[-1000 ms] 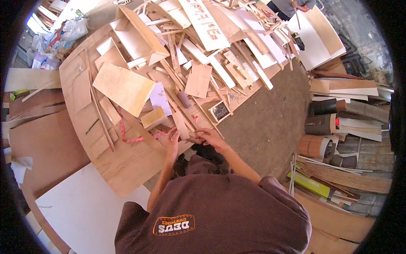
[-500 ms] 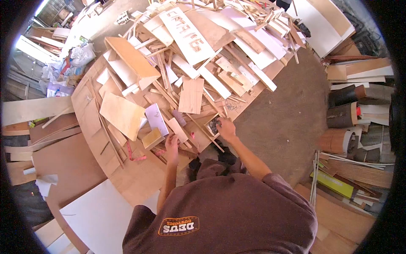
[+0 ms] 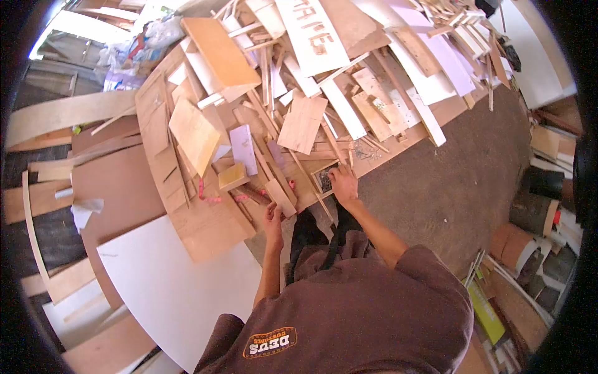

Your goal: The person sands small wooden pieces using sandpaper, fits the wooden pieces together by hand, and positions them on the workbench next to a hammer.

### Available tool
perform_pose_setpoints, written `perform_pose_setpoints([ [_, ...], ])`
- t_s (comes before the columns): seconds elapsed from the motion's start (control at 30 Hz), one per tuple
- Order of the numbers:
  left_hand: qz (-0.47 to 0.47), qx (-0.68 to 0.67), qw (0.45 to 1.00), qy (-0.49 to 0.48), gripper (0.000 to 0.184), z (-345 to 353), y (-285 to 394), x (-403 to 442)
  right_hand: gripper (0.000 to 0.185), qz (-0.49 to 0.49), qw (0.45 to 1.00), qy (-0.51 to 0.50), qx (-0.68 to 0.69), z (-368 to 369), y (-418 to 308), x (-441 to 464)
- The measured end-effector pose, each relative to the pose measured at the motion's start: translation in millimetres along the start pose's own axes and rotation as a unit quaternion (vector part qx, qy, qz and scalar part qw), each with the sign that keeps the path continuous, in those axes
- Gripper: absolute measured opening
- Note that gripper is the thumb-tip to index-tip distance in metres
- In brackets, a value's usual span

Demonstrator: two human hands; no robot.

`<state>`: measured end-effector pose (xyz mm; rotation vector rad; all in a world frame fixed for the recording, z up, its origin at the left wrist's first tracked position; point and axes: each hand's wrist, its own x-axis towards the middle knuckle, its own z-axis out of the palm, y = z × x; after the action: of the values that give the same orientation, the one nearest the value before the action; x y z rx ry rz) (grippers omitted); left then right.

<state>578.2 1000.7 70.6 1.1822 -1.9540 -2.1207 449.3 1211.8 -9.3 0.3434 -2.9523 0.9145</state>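
Observation:
My left hand [image 3: 273, 219] is at the near edge of the table, its fingers closed on the lower left edge of a small pale wood piece [image 3: 280, 198]. To the right, my right hand [image 3: 344, 184] reaches over the side of a small open wooden box [image 3: 319, 171] that holds dark nails or screws [image 3: 325, 181]. Its fingers are bent together at the box, and whatever they pinch is hidden. Around my left hand lie a yellowish block [image 3: 233, 177], a lilac board [image 3: 243, 149] and a red tape strip [image 3: 208, 198].
Wood offcuts and a white board with letters [image 3: 313, 37] are heaped across the plywood table [image 3: 215, 234]. A large white sheet [image 3: 180, 287] lies at lower left. Rolled sheets [image 3: 514, 243] and scraps line the right, past the brown floor [image 3: 436, 193].
The view has shifted, so most of the heap sits higher and further right. My left hand and the pale wood piece have come nearer the table edge. My right hand stays at the box.

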Motion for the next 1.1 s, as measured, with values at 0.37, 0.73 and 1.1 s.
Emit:
perform_pose_setpoints([
  [0.37,0.015,-0.095,0.993,0.068,0.033,-6,11,-16,0.012,-0.029,0.998,-0.050,-0.021,-14,-17,23],
  [0.73,0.109,-0.105,0.988,-0.026,0.031,-52,15,3,0.019,-0.098,0.976,-0.082,0.176,-33,-157,-16],
  [1.1,0.054,-0.119,0.990,0.058,0.031,-228,-50,-28,0.022,-0.036,0.932,-0.194,0.304,45,-278,-81],
])
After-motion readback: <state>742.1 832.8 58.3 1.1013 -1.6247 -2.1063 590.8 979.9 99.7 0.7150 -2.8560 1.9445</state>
